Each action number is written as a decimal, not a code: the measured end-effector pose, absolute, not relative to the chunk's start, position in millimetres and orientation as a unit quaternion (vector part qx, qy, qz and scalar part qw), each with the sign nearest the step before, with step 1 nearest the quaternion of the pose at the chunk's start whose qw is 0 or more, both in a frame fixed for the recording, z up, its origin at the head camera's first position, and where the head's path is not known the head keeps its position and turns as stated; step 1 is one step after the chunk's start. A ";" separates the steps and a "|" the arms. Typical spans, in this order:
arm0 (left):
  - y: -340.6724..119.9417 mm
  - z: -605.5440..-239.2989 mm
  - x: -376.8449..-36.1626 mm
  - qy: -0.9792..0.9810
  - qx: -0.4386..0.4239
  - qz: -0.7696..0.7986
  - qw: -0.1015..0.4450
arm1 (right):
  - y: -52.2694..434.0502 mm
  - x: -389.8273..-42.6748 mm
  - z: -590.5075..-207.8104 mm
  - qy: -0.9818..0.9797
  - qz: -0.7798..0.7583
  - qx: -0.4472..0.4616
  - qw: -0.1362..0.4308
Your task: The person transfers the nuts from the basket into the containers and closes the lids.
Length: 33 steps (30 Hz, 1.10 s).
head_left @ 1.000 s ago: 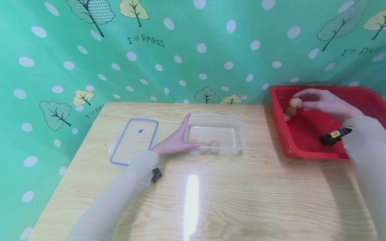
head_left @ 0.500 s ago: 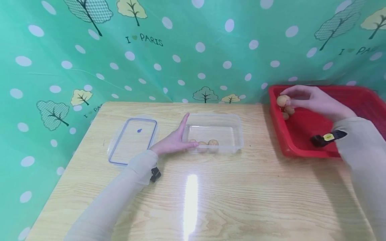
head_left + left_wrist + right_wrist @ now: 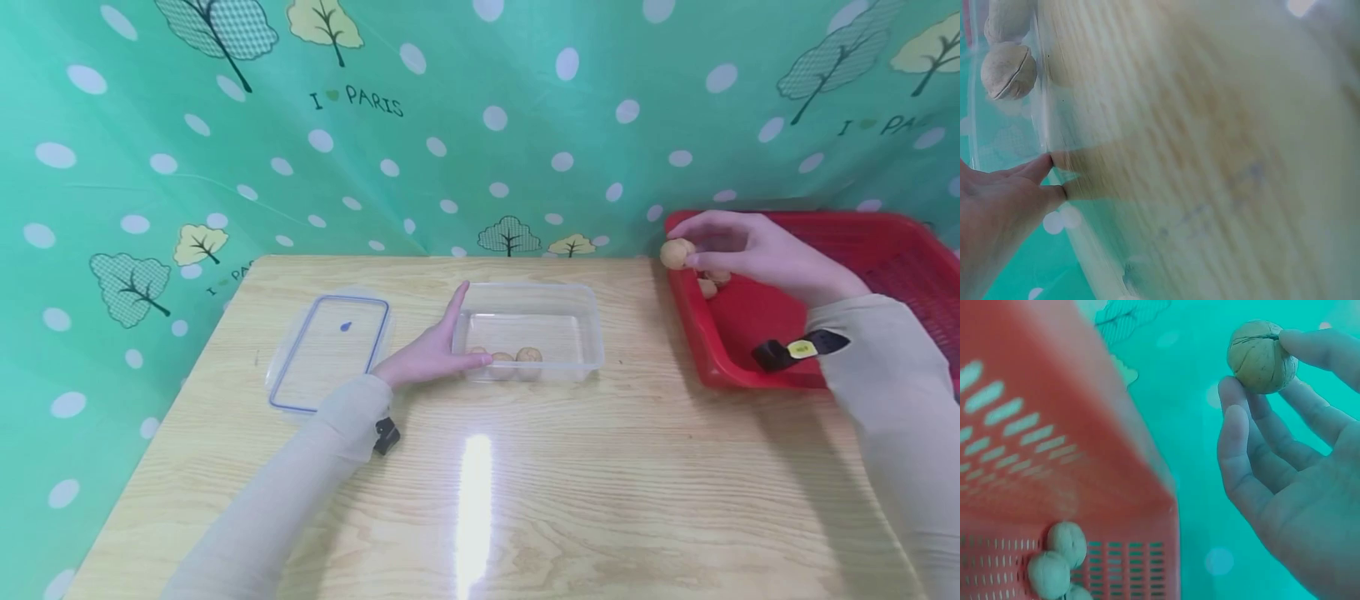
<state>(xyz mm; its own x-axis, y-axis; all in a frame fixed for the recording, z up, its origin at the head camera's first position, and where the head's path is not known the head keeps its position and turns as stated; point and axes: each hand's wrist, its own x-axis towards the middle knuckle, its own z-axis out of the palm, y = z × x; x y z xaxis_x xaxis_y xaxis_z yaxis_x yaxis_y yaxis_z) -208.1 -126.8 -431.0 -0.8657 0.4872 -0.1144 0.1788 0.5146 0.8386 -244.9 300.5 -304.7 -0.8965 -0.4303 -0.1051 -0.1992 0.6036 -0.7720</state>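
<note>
My right hand (image 3: 757, 254) pinches a walnut (image 3: 677, 253) between thumb and fingertips, over the left wall of a red basket (image 3: 701, 337). The right wrist view shows this walnut (image 3: 1260, 356) with its seam facing the thumb. Several more walnuts (image 3: 1049, 575) lie in the basket's corner. With its thumb and forefinger spread straight, my left hand (image 3: 431, 354) touches the left end of a clear plastic container (image 3: 597, 333). Along that container's near side lie walnuts (image 3: 529, 358), one partly hidden by the thumb. The left wrist view shows a walnut (image 3: 1009, 70) behind the clear wall.
A clear lid (image 3: 330, 354) with a blue seal lies flat left of the container. Everything stands on a wooden table (image 3: 600, 483), with a green patterned cloth (image 3: 420, 125) hanging behind it. A bright light reflection shows near the table's front.
My right hand has carried the pinched walnut leftward from inside the red basket to over its left wall. The left hand has stayed at the container.
</note>
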 end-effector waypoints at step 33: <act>-127.1 -431.9 -208.4 0.860 0.185 0.443 0.174 | 221.2 -232.6 -330.5 0.846 -0.446 -0.244 0.161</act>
